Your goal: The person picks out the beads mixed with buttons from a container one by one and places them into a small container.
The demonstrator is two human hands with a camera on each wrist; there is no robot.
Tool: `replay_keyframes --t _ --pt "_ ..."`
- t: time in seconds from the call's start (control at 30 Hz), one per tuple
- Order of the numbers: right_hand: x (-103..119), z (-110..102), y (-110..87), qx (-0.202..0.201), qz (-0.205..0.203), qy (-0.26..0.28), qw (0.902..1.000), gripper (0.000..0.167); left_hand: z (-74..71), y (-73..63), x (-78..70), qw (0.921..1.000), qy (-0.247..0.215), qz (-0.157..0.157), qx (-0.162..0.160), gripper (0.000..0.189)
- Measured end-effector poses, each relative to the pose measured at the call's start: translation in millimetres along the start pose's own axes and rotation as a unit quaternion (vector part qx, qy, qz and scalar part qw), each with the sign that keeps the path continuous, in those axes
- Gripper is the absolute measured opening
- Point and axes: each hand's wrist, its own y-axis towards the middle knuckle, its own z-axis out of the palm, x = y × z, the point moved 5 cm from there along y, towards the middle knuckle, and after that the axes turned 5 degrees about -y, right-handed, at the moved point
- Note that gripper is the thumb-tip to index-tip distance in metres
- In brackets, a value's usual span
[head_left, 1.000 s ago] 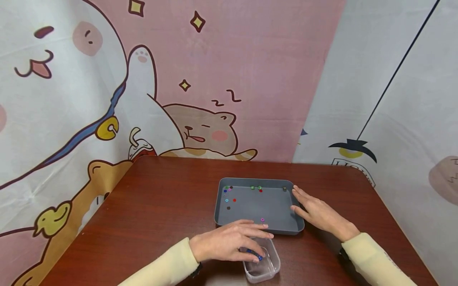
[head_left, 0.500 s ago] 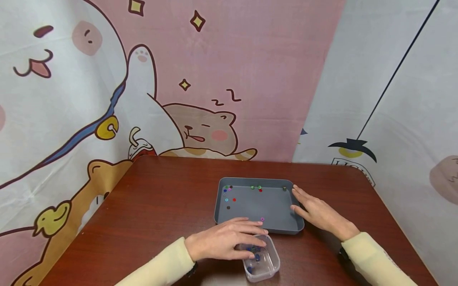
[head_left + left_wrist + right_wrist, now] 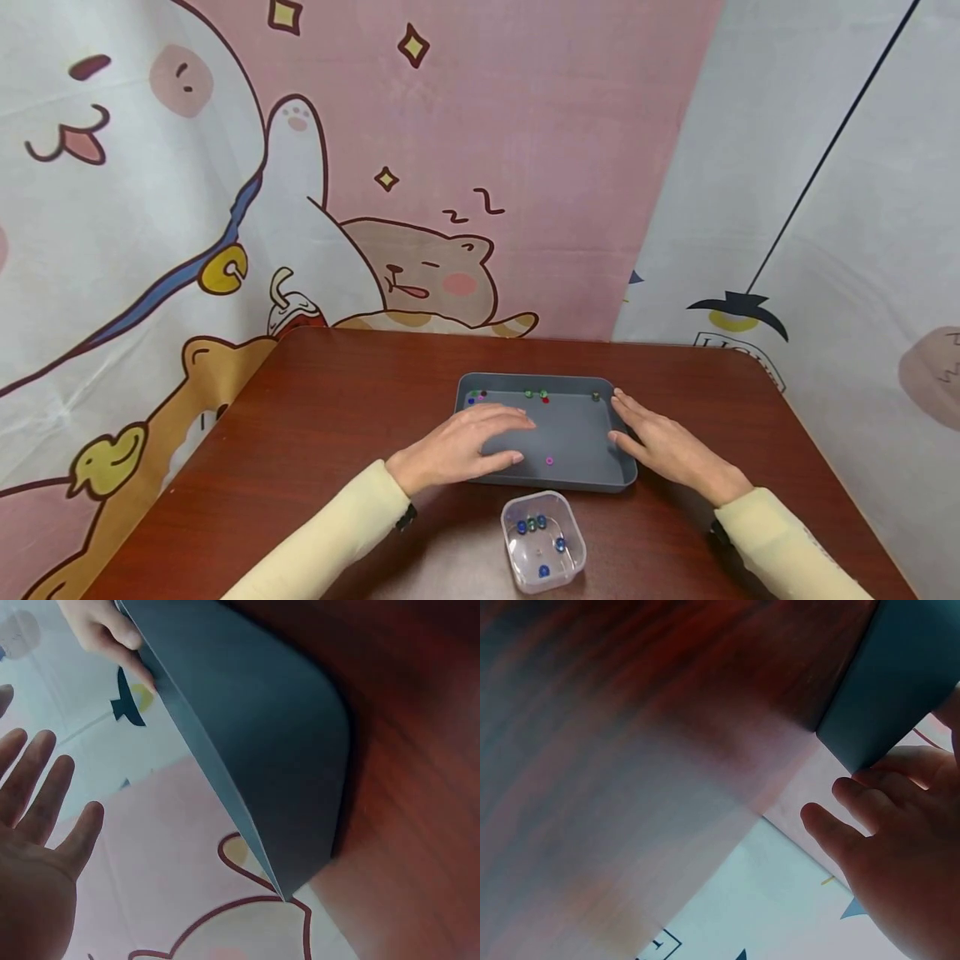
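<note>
My left hand (image 3: pixel 461 450) is over the left part of a grey tray (image 3: pixel 581 433), fingers spread and holding nothing; the left wrist view shows that hand (image 3: pixel 37 825) with its fingers apart. At the tray's right rim rests my right hand (image 3: pixel 671 450), fingers mostly straight; the right wrist view has its fingers against the outer wall. On the tray lie green marbles (image 3: pixel 543 394), a darker marble (image 3: pixel 596 396), a pink ring (image 3: pixel 549 461) and small coloured pieces (image 3: pixel 472 401). Some pieces are hidden behind my left hand. Near me, a clear plastic container (image 3: pixel 551 582) holds several blue and greenish marbles (image 3: pixel 560 544).
The tray and the container stand on a reddish-brown wooden table (image 3: pixel 360 400), the container just in front of the tray's near edge. Behind the table hangs a cartoon-printed cloth (image 3: pixel 570 167).
My left hand has let go of marbles in the clear container, then risen out and moved forward and left over the tray. My right hand has stayed at the rim.
</note>
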Motion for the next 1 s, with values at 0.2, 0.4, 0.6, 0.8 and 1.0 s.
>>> replay_keyframes --t 0.2,0.4,0.6,0.8,1.0 --pt "-0.7 0.3 -0.3 0.0 0.001 0.001 1.0 0.071 4.0 15.1 20.7 0.9989 0.013 -0.039 0.022 0.042" --pt "-0.7 0.0 -0.4 -0.003 -0.004 0.001 1.0 0.07 9.8 26.3 36.2 0.9975 0.027 -0.05 0.043 0.042" --pt "-0.4 -0.9 -0.6 -0.005 -0.007 0.0 1.0 0.07 12.2 36.8 48.0 0.9951 0.039 -0.069 0.058 0.044" --pt "-1.4 -0.1 -1.1 -0.003 -0.005 0.001 1.0 0.07 15.4 46.6 57.0 0.9935 0.054 -0.072 0.07 0.046" --pt "-2.2 1.5 -0.7 -0.002 -0.001 0.005 1.0 0.07 20.6 51.4 67.8 0.9922 0.046 -0.085 0.078 0.049"
